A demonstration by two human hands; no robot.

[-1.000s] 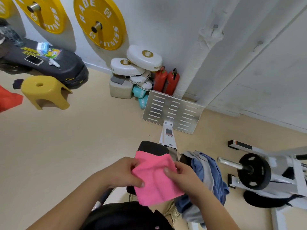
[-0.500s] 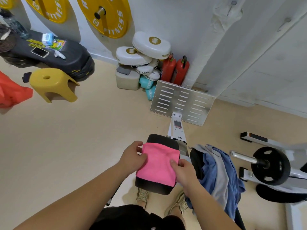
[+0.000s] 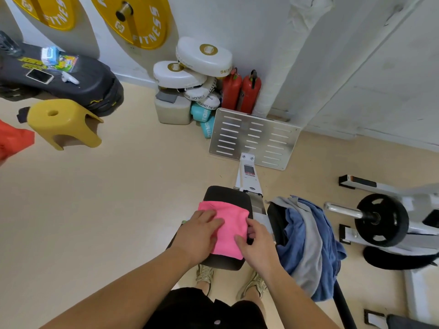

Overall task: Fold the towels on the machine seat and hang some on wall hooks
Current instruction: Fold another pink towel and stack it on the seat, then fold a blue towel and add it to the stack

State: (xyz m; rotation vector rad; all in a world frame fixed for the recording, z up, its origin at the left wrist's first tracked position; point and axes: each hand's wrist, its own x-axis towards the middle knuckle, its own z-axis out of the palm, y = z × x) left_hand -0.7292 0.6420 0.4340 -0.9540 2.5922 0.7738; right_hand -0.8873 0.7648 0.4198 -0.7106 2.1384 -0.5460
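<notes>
towel [image 3: 231,225] on seat [image 3: 225,194] beneath left hand [image 3: 199,236], edge in right hand [image 3: 257,245]

Yellow stool [image 3: 63,122]: on the floor, 10 o'clock.
Two yellow weight plates [image 3: 142,27]: wall-mounted, 11 o'clock.
Stacked white pads [image 3: 204,57]: 12 o'clock, with two red fire extinguishers [image 3: 231,91] just beside.
Slotted metal footplate [image 3: 255,137]: 1 o'clock.
Black weight plate [image 3: 389,210]: on a bar, 3 o'clock.

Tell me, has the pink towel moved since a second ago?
Yes. The pink towel, held up before, has come down and lies flat on the black seat pad.
</notes>
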